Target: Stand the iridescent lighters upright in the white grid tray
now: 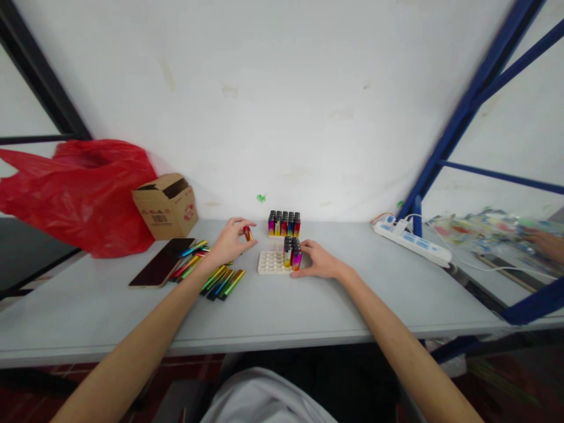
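A red and gold lighter point(248, 233) is pinched in the fingers of my left hand point(233, 239), held above the table left of a white tray point(269, 265) with round holes. Several black-topped lighters point(292, 254) stand upright at the right end of this tray. My right hand point(321, 262) curves around that end, thumb at the front corner and fingers at the back beside the lighters. Loose colourful lighters point(224, 283) lie in a pile under and beside my left forearm. Behind the tray, a full block of upright lighters point(284, 224) stands near the wall.
A dark-screened phone point(162, 263) lies left of the pile. Behind it are an open cardboard box point(170, 210) and a red plastic bag point(88, 197). At right, a white power strip point(412, 242) with cables lies by the blue frame point(458, 123); another person's hand point(546, 244) shows beyond.
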A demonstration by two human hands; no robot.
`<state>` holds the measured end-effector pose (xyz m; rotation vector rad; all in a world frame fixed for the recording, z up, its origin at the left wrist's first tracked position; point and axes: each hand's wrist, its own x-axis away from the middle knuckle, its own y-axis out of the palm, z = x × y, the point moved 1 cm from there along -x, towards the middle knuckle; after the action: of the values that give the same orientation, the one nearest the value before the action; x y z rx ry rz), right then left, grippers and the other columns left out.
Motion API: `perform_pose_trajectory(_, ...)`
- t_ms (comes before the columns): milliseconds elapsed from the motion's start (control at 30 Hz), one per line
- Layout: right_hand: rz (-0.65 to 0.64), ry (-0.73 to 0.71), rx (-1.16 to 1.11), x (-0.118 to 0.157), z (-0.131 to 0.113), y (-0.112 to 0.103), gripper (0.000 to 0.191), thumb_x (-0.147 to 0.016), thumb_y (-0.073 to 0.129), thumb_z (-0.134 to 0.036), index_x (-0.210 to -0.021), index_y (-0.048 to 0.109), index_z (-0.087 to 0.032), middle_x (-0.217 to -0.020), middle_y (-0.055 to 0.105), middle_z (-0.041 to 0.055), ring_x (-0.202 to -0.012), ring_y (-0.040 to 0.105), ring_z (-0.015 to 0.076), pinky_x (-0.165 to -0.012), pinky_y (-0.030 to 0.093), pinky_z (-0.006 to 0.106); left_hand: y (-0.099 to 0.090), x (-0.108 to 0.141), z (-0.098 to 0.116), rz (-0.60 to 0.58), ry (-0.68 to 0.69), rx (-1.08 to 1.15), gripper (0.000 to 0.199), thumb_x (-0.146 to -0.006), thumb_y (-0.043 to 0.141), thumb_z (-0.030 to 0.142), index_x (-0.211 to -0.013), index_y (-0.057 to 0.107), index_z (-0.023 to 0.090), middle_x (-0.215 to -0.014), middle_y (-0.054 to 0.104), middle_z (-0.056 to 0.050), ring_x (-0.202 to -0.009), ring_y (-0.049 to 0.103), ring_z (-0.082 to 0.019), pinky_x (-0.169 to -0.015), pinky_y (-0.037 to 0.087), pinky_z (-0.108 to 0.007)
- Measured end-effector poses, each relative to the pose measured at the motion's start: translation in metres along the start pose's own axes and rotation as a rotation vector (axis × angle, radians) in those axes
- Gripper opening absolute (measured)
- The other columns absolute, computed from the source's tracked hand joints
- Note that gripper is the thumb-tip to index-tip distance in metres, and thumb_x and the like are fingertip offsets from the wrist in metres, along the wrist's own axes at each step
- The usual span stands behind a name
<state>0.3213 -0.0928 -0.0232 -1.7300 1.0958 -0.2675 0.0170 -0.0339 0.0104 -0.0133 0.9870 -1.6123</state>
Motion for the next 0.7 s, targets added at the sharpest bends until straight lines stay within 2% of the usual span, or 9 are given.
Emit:
perform_pose_trajectory(100, -0.002, 0.004, 0.003, 0.000, 0.000, 0.000, 0.077, -0.069, 0.084, -0.062, -0.129, 0.065, -0.016, -0.123, 0.060, 0.0142, -0.114, 0.056, 0.0309, -0.105, 0.046, 0.047, 0.010, 0.002, 0.013, -0.019, -0.081, 0.338, 0.050, -0.068, 0.080, 0.039, -0.112, 0.069, 0.017, -0.141, 0.044, -0.014, -0.084, 0.068, -0.016, -0.088, 0.059, -0.043)
perform_pose_trajectory(167, -0.003, 0.007, 0.002, -0.001, 0.000, 0.000, 0.078, -0.069, 0.084, -0.061, -0.129, 0.065, -0.016, -0.123, 0.060, 0.0145, -0.115, 0.056, 0.0310, -0.106, 0.046, 0.047, 0.018, 0.005, 0.021, -0.035, -0.144, 0.491, 0.046, -0.070, 0.079, 0.040, -0.108, 0.069, 0.016, -0.140, 0.048, -0.013, -0.084, 0.070, -0.017, -0.080, 0.061, -0.040)
perform_pose_trajectory(267, -0.001, 0.007, -0.006, -0.001, -0.002, 0.000, 0.076, -0.070, 0.084, -0.060, -0.129, 0.065, -0.017, -0.124, 0.060, 0.0140, -0.116, 0.056, 0.0308, -0.106, 0.045, 0.047, 0.026, 0.010, 0.032, -0.049, -0.219, 0.582, 0.045, -0.073, 0.079, 0.039, -0.109, 0.067, 0.015, -0.129, 0.060, -0.012, -0.081, 0.072, -0.018, -0.072, 0.060, -0.034)
perform_pose_trajectory(367, 0.000, 0.007, -0.004, -0.001, -0.003, -0.001, 0.075, -0.070, 0.084, -0.059, -0.129, 0.065, -0.017, -0.124, 0.060, 0.0139, -0.116, 0.056, 0.0306, -0.106, 0.045, 0.046, 0.030, 0.013, 0.037, -0.041, -0.275, 0.630, 0.076, -0.067, 0.085, 0.029, -0.137, 0.054, 0.023, -0.130, 0.062, -0.012, -0.081, 0.072, -0.017, -0.073, 0.059, -0.032)
perform_pose_trajectory(433, -0.003, 0.010, -0.005, 0.000, -0.004, -0.001, 0.074, -0.071, 0.084, -0.059, -0.129, 0.065, -0.017, -0.124, 0.060, 0.0137, -0.116, 0.056, 0.0305, -0.106, 0.045, 0.046, 0.032, 0.013, 0.038, -0.042, -0.310, 0.686, 0.086, -0.066, 0.086, 0.027, -0.143, 0.048, 0.024, -0.125, 0.065, -0.012, -0.084, 0.072, -0.018, -0.077, 0.058, -0.034)
perform_pose_trajectory(467, -0.004, 0.011, -0.006, 0.000, -0.004, -0.001, 0.075, -0.070, 0.083, -0.060, -0.129, 0.065, -0.017, -0.124, 0.060, 0.0135, -0.116, 0.056, 0.0304, -0.106, 0.046, 0.046, 0.033, 0.013, 0.039, -0.051, -0.317, 0.709, 0.081, -0.066, 0.086, 0.028, -0.139, 0.052, 0.021, -0.118, 0.068, -0.011, -0.085, 0.071, -0.019, -0.079, 0.058, -0.035)
perform_pose_trajectory(533, -0.005, 0.008, -0.007, 0.000, -0.003, -0.001, 0.075, -0.071, 0.083, -0.061, -0.129, 0.065, -0.018, -0.123, 0.060, 0.0132, -0.115, 0.057, 0.0303, -0.106, 0.046, 0.046, 0.034, 0.012, 0.040, -0.071, -0.313, 0.738, 0.057, -0.068, 0.085, 0.031, -0.118, 0.065, 0.014, -0.101, 0.073, -0.009, -0.084, 0.070, -0.019, -0.080, 0.056, -0.034)
perform_pose_trajectory(600, -0.005, -0.002, -0.006, 0.000, -0.002, -0.001, 0.074, -0.071, 0.082, -0.062, -0.129, 0.065, -0.018, -0.123, 0.060, 0.0132, -0.115, 0.057, 0.0304, -0.106, 0.046, 0.047, 0.034, 0.012, 0.041, -0.071, -0.309, 0.772, 0.041, -0.069, 0.085, 0.033, -0.100, 0.068, 0.012, -0.091, 0.072, -0.007, -0.081, 0.067, -0.018, -0.077, 0.055, -0.032)
perform_pose_trajectory(700, -0.001, -0.011, -0.007, -0.001, -0.001, 0.000, 0.074, -0.072, 0.081, -0.063, -0.129, 0.065, -0.018, -0.122, 0.061, 0.0131, -0.115, 0.057, 0.0305, -0.106, 0.046, 0.047, 0.033, 0.013, 0.043, -0.054, -0.351, 0.837, 0.042, -0.073, 0.083, 0.039, -0.101, 0.063, 0.016, -0.088, 0.069, -0.004, -0.067, 0.061, -0.012, -0.060, 0.050, -0.026)
